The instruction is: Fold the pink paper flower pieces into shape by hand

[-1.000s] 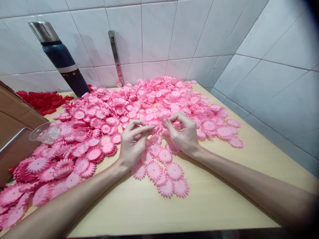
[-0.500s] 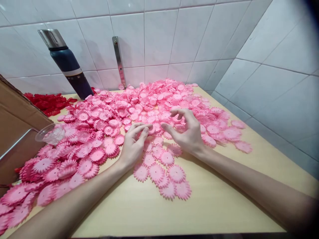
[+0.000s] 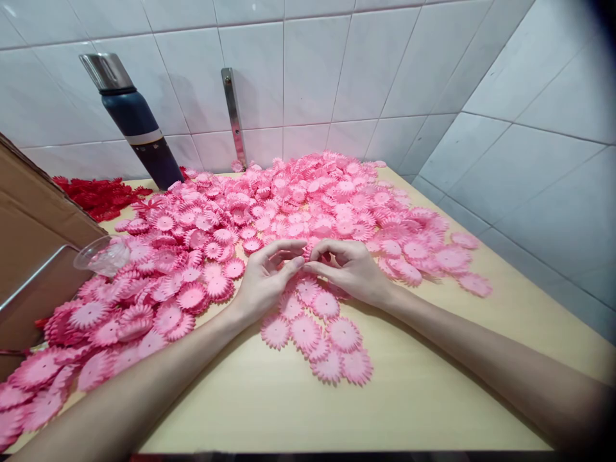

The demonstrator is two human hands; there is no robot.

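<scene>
My left hand (image 3: pixel 267 277) and my right hand (image 3: pixel 349 268) meet over the middle of the table. Both are closed in a pinch, thumb tips almost touching. Whatever sits between the fingertips is too small or too hidden to make out; pink shows right behind them. Below the hands lies a loose group of flat pink scalloped flower discs (image 3: pixel 304 333), each with a small centre hole. Beyond and to the left spreads a big heap of similar pink flower discs (image 3: pixel 293 192), some of them stacked.
A dark blue bottle (image 3: pixel 139 128) with a steel cap stands at the back left, near red flower pieces (image 3: pixel 96 199). A clear plastic cup (image 3: pixel 99 255) lies beside a cardboard box (image 3: pixel 41 205). Tiled walls (image 3: pixel 312 70) bound the table (image 3: pixel 409 398) behind and at right.
My right hand has come down and left to meet my left hand, its thumb and fingers closing from a wide gap. My left hand has shifted only slightly.
</scene>
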